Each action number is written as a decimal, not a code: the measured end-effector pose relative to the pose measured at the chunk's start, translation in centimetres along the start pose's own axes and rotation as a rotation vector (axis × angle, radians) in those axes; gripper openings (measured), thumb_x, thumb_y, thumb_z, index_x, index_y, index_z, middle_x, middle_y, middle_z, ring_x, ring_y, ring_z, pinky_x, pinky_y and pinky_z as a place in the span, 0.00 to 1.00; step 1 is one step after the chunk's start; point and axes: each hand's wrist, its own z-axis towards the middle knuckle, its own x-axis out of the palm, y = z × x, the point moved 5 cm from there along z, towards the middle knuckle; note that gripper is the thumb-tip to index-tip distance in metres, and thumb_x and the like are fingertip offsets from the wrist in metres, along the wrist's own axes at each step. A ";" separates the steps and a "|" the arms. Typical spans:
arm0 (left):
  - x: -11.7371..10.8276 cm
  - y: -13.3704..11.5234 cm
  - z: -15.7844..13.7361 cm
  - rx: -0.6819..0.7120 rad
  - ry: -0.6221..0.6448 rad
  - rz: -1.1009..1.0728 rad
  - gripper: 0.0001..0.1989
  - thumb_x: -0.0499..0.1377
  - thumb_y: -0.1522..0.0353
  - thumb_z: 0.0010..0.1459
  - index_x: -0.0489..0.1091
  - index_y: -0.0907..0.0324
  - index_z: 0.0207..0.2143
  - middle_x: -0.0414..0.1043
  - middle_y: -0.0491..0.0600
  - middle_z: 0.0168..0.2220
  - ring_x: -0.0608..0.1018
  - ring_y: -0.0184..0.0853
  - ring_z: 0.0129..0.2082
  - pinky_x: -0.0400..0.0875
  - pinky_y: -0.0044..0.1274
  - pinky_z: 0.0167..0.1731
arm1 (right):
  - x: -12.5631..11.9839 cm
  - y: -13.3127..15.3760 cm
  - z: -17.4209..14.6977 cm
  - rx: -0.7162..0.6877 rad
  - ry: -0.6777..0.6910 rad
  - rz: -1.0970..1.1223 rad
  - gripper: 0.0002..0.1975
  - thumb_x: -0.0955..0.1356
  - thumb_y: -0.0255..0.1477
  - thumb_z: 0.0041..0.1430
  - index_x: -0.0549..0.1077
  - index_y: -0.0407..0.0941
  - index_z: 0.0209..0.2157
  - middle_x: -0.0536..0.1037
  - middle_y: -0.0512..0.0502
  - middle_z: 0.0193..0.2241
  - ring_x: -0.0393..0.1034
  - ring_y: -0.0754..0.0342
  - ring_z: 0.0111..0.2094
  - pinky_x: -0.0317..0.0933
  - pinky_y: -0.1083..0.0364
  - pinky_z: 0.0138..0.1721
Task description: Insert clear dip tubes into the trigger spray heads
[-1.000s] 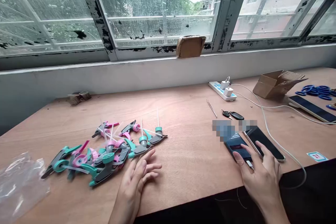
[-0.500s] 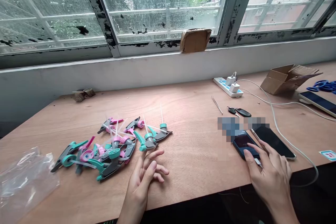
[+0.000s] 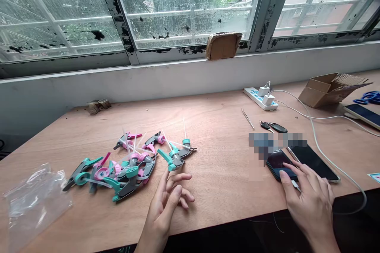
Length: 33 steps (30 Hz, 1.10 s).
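My left hand [image 3: 170, 205] rests on the table with its palm turned up and sideways, its fingers loosely spread and nothing in them. Just beyond its fingertips lies a teal and grey spray bottle trigger head [image 3: 174, 158], near or touching the index finger. Several more trigger heads in grey, pink and teal form a pile [image 3: 132, 172] to the left, their clear tubes sticking out. My right hand [image 3: 310, 199] lies over a dark phone [image 3: 279, 163], fingers stretched out and touching its lower part. A charging plug shows under the thumb. Beside it is a second black phone [image 3: 316, 162].
A clear plastic bag [image 3: 37, 201] lies at the left. Behind the phones are keys [image 3: 277, 127], tweezers [image 3: 247, 118] and a power strip [image 3: 259, 99] with white cables. An open cardboard box [image 3: 329, 89], blue scissors handles [image 3: 368, 97] and another phone [image 3: 363, 114] are at the right.
The whole view has shifted slightly, so things appear a little further right. Both hands keep nearly the same pose and place on the table.
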 end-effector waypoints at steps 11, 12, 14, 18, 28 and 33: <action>-0.1 0.4 -0.2 -0.026 0.004 0.000 0.32 0.55 0.61 0.70 0.47 0.51 0.71 0.74 0.57 0.54 0.80 0.36 0.34 0.71 0.27 0.33 | 0.1 -0.2 -0.1 -0.007 -0.012 -0.004 0.31 0.56 0.53 0.67 0.77 0.44 0.47 0.77 0.34 0.54 0.68 0.32 0.59 0.53 0.31 0.62; -0.1 0.3 -0.2 -0.025 0.005 -0.001 0.32 0.55 0.61 0.69 0.47 0.52 0.71 0.74 0.57 0.54 0.80 0.36 0.34 0.71 0.28 0.33 | 0.1 -0.2 -0.1 -0.007 -0.012 -0.003 0.31 0.56 0.53 0.67 0.77 0.44 0.47 0.77 0.34 0.54 0.68 0.32 0.59 0.53 0.31 0.62; 0.0 0.2 -0.3 -0.026 -0.001 -0.003 0.32 0.55 0.61 0.69 0.47 0.52 0.71 0.74 0.58 0.54 0.80 0.36 0.34 0.71 0.28 0.33 | 0.1 -0.2 -0.1 -0.006 -0.011 -0.002 0.30 0.56 0.52 0.67 0.77 0.44 0.47 0.77 0.34 0.54 0.68 0.32 0.59 0.52 0.31 0.62; 0.4 -0.3 -0.5 -0.025 -0.037 0.000 0.32 0.56 0.61 0.69 0.49 0.51 0.71 0.74 0.57 0.54 0.80 0.36 0.33 0.71 0.28 0.33 | 0.1 -0.1 -0.1 -0.002 -0.009 0.002 0.28 0.57 0.51 0.67 0.77 0.44 0.47 0.77 0.34 0.54 0.68 0.32 0.59 0.52 0.30 0.62; 0.4 -0.6 -0.4 -0.005 -0.076 -0.005 0.33 0.55 0.61 0.69 0.44 0.47 0.71 0.74 0.57 0.54 0.80 0.33 0.31 0.72 0.26 0.31 | 0.2 -0.1 -0.1 0.017 0.000 0.003 0.28 0.57 0.50 0.66 0.77 0.45 0.47 0.76 0.35 0.54 0.67 0.33 0.59 0.51 0.31 0.63; 0.3 -0.5 -0.3 -0.003 -0.050 -0.013 0.35 0.54 0.62 0.70 0.37 0.46 0.72 0.74 0.56 0.54 0.80 0.33 0.32 0.72 0.25 0.31 | 0.1 -0.1 -0.1 0.019 -0.005 0.002 0.30 0.57 0.51 0.66 0.77 0.44 0.47 0.77 0.35 0.54 0.68 0.32 0.59 0.51 0.31 0.63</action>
